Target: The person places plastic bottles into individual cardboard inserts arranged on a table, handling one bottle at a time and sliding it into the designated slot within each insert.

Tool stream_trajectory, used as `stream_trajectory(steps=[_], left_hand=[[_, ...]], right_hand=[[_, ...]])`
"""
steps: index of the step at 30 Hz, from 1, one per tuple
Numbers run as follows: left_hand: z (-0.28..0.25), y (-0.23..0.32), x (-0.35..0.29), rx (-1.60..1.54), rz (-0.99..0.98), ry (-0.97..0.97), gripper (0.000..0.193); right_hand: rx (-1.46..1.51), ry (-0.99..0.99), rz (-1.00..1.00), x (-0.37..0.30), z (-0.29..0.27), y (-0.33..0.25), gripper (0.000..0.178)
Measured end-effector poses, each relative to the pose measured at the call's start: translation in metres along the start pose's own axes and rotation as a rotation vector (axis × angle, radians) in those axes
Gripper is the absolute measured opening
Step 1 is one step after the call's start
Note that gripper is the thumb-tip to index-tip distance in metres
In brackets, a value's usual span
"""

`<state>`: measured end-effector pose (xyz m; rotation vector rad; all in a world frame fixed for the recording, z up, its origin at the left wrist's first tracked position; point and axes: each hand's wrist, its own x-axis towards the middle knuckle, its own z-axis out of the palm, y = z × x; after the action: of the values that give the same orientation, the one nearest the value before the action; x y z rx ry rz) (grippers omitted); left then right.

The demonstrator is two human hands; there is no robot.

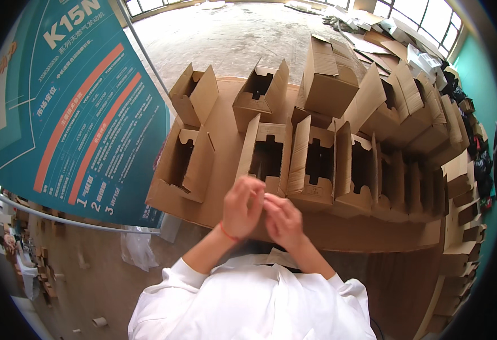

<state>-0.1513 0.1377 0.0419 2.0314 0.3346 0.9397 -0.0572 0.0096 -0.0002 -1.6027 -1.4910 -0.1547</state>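
My left hand point(242, 207), with a red string round its wrist, and my right hand point(283, 221) come together in front of my chest. The fingers of both are bent and pinched close at the tips. Whatever they may hold is too small or hidden to make out. Just beyond them stands an open brown cardboard box point(249, 148) with notched inner flaps, partly covered by my left fingers. To its right is a similar open box point(299, 164), and at the left another open box point(199, 169) stands apart.
Several more open boxes point(361, 195) line the cardboard-covered table point(225, 107) to the right. A taller carton point(330, 85) stands at the back. A large teal banner point(118, 130) on a metal frame rises at the left. Stacked cartons point(458, 255) run along the right side.
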Motion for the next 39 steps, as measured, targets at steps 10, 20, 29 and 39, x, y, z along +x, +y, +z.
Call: stream_trajectory(steps=[10, 20, 29, 39], left_hand=[[0.009, -0.018, -0.027, 0.360, -0.080, -0.093, 0.042], [0.016, -0.051, -0.035, 0.610, -0.066, -0.127, 0.043], [0.021, -0.069, -0.041, 0.649, -0.096, -0.151, 0.046], [0.022, -0.072, -0.038, 0.642, -0.071, -0.088, 0.047]], right_hand=[[-0.656, -0.376, 0.153, 0.037, 0.038, 0.017, 0.051], [-0.362, -0.271, 0.124, 0.015, 0.047, 0.040, 0.040], [-0.343, -0.229, 0.113, 0.010, 0.053, 0.040, 0.042], [-0.349, -0.248, 0.142, 0.020, 0.049, 0.033, 0.035]])
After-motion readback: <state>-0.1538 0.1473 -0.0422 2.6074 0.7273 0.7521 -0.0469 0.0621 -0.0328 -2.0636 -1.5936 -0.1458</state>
